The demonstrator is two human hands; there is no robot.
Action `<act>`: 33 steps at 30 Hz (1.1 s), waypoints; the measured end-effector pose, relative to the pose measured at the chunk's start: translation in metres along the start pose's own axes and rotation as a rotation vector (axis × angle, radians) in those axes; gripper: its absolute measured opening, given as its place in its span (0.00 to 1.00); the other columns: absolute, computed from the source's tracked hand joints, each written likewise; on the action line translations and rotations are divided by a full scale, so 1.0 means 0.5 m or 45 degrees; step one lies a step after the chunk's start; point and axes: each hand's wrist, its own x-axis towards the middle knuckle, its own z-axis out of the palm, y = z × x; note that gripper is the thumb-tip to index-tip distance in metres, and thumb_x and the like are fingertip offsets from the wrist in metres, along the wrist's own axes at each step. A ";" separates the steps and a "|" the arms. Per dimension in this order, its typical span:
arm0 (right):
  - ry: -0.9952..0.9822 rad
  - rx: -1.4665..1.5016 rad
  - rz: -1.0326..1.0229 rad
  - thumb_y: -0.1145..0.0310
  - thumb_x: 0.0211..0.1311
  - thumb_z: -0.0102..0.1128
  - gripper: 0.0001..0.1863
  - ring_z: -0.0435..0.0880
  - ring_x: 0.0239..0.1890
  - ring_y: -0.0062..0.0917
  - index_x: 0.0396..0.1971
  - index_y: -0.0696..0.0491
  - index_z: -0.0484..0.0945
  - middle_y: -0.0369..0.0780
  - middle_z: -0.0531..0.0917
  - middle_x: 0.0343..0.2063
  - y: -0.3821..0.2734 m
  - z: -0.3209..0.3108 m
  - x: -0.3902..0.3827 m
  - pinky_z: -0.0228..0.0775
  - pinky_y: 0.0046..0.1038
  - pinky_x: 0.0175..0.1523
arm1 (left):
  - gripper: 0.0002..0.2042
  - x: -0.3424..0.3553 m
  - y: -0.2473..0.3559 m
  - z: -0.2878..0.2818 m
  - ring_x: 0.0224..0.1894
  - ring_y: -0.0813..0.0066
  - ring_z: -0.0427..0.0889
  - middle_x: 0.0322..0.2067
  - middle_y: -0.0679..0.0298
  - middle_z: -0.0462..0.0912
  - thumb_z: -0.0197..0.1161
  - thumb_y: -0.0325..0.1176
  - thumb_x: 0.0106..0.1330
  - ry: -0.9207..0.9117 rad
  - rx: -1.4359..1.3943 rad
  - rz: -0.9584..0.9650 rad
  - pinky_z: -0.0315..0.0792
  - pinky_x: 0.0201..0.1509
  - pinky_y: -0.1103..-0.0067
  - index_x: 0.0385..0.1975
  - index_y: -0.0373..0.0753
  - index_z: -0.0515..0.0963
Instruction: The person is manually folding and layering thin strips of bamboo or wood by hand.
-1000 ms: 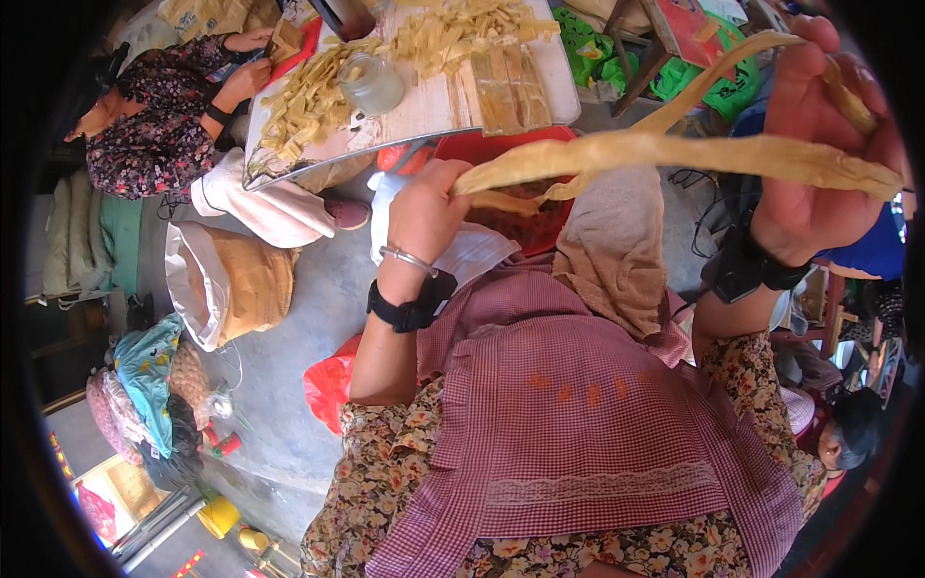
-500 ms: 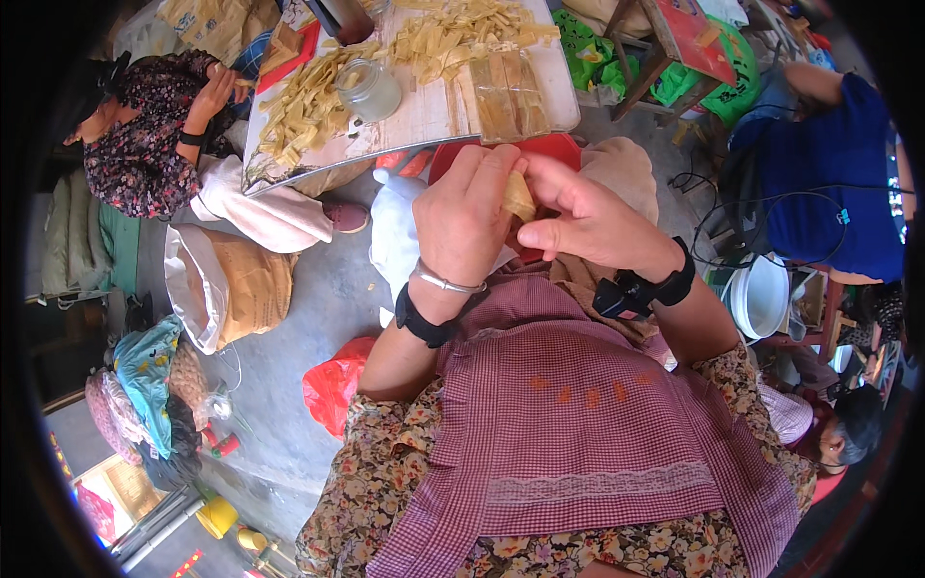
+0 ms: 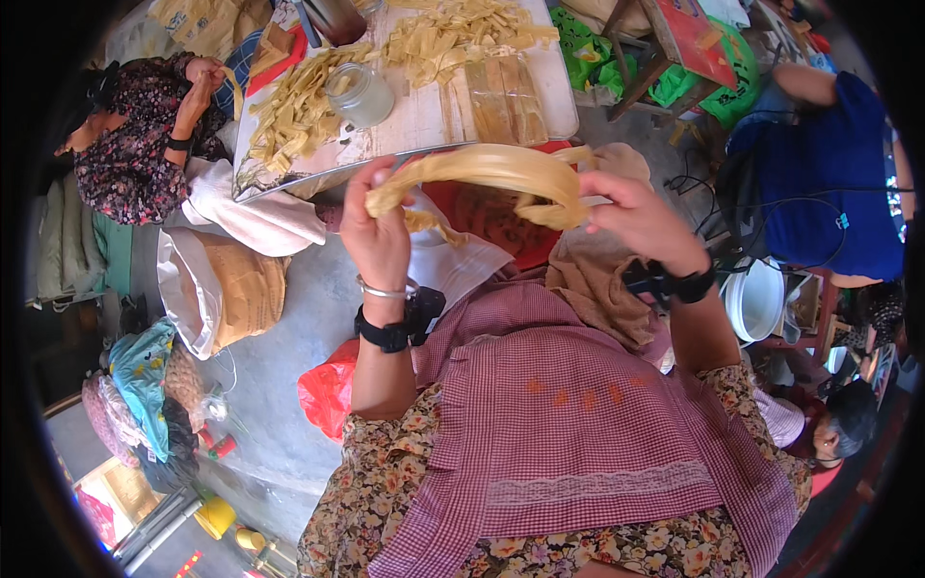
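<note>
A long, glossy, yellowish ribbon-like strip (image 3: 482,166) arches between my two hands, its far right part curling back down. My left hand (image 3: 376,231) pinches its bunched left end. At the other side, the fingers of my right hand (image 3: 641,220) close on the curled right part. A loose tail of the strip dangles near my left hand. Below it is a red basin (image 3: 545,252) with brownish contents, partly hidden by the strip. Similar flat strips (image 3: 438,43) lie heaped on the white-topped table (image 3: 409,130) just beyond my hands.
A glass jar (image 3: 359,94) and a dark cup (image 3: 335,19) stand on the table beside a flat clear-wrapped bundle (image 3: 505,96). One person (image 3: 130,144) sits at the left with a strip; another (image 3: 819,183) is at the right. An open sack (image 3: 224,289) stands on the floor.
My hands were close together around a small folded yellowish piece. Now they are wide apart, with the long strip stretched in an arch between them.
</note>
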 end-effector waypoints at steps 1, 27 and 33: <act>0.138 -0.290 -0.094 0.78 0.54 0.49 0.17 0.74 0.41 0.18 0.46 0.59 0.70 0.38 0.74 0.42 0.041 0.018 0.011 0.67 0.19 0.44 | 0.05 -0.010 0.020 0.018 0.23 0.82 0.75 0.27 0.65 0.79 0.56 0.28 0.60 -0.071 0.264 0.228 0.68 0.27 0.83 0.34 0.36 0.75; -0.320 0.561 0.389 0.66 0.60 0.48 0.12 0.72 0.17 0.13 0.35 0.60 0.74 0.35 0.76 0.18 0.027 0.098 0.025 0.58 0.12 0.18 | 0.11 -0.016 -0.004 0.041 0.28 0.65 0.78 0.25 0.62 0.78 0.59 0.25 0.50 -0.634 0.968 0.852 0.71 0.30 0.76 0.35 0.39 0.75; -0.349 1.014 0.514 0.67 0.61 0.46 0.11 0.71 0.18 0.15 0.31 0.60 0.71 0.37 0.73 0.18 0.032 0.070 -0.003 0.53 0.12 0.15 | 0.14 -0.037 -0.024 0.025 0.30 0.62 0.78 0.28 0.59 0.79 0.57 0.26 0.53 -0.847 0.890 0.482 0.72 0.32 0.73 0.42 0.41 0.73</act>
